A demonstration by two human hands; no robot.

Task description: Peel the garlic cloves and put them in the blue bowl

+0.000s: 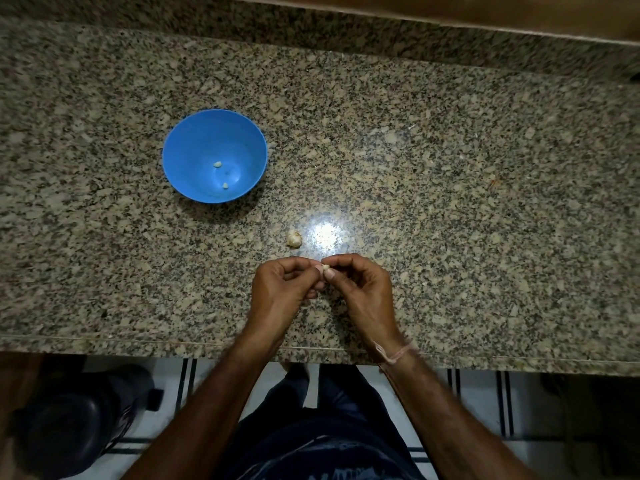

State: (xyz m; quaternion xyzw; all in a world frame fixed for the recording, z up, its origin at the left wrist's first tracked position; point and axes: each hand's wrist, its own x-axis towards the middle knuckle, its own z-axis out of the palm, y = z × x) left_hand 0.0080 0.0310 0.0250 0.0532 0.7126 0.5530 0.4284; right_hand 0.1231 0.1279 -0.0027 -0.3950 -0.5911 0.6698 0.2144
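Note:
A small pale garlic clove [325, 268] is pinched between the fingertips of my left hand [284, 289] and my right hand [360, 289], held just above the granite counter near its front edge. Fingers hide most of the clove. A piece of garlic bulb [294, 239] in its papery skin lies on the counter just beyond my hands. The blue bowl [194, 174] stands to the far left of my hands, with two peeled cloves [217, 164] on its bottom.
The speckled granite counter [450, 202] stretches wide on both sides, with a bright light reflection beside the bulb. A wooden ledge [450, 15] runs along the back. Below the front edge are a tiled floor and a dark object [69, 427] at lower left.

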